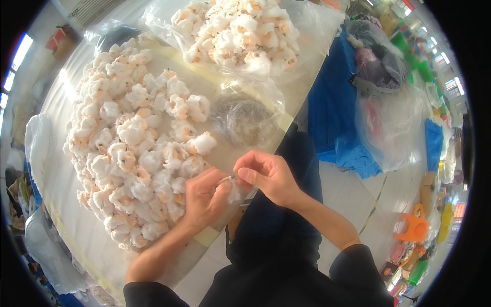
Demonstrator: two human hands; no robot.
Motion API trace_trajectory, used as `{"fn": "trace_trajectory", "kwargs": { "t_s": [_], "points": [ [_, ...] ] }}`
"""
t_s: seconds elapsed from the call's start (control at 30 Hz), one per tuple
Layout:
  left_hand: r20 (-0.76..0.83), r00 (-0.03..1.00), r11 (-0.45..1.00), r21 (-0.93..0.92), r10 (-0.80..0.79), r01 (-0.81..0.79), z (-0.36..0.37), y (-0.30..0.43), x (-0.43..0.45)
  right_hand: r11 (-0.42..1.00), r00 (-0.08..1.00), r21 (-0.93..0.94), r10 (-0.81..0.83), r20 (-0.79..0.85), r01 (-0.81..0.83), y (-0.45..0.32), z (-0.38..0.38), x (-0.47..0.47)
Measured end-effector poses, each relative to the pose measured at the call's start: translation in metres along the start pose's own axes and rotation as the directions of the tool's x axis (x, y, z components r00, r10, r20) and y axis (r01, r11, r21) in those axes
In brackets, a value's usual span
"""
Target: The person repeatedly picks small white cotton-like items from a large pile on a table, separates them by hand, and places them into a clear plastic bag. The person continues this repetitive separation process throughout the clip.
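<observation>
My left hand (209, 193) pinches a small piece of white and pale fabric with fluffy stuffing, whose tuft (234, 193) shows below the fingertips. A small dark bit stands at its tip. Close on the right, my right hand (268, 176) has thumb and forefinger brought together near that tip; whether something thin is between them cannot be told. Both hands are over the near edge of the table. Left of them spreads a large heap of small stuffed pieces (134, 130) in white and peach. A clear plastic bag (245, 119) with small, indistinct contents lies beyond the hands.
A second pile of stuffed pieces (245, 30) rests on clear plastic at the table's far side. The table edge (303, 103) runs diagonally. Blue sheeting (332, 99) and a translucent bag (399, 130) are off to the right. An orange plastic stool (412, 227) stands on the floor.
</observation>
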State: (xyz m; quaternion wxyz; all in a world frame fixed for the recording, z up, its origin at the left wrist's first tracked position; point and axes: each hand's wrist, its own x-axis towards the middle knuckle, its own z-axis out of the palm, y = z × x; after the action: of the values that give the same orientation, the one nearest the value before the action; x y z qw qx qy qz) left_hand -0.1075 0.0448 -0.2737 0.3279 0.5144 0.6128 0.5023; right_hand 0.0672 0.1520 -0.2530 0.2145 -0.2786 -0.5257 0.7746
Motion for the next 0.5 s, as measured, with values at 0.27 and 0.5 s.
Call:
{"fn": "trace_trajectory", "kwargs": {
  "t_s": [0.27,0.5],
  "points": [
    [0.021,0.999,1.0,-0.015,0.027,-0.026,0.0012,0.0039,-0.0007,0.999,0.999,0.032,-0.005,0.033,0.004,0.0032,0.0005,-0.0068],
    [0.019,0.999,0.999,0.013,0.034,-0.034,-0.0005,0.0046,-0.0006,0.994,1.0,0.106,0.011,0.024,-0.014,0.0066,-0.0003,-0.011]
  ]
}}
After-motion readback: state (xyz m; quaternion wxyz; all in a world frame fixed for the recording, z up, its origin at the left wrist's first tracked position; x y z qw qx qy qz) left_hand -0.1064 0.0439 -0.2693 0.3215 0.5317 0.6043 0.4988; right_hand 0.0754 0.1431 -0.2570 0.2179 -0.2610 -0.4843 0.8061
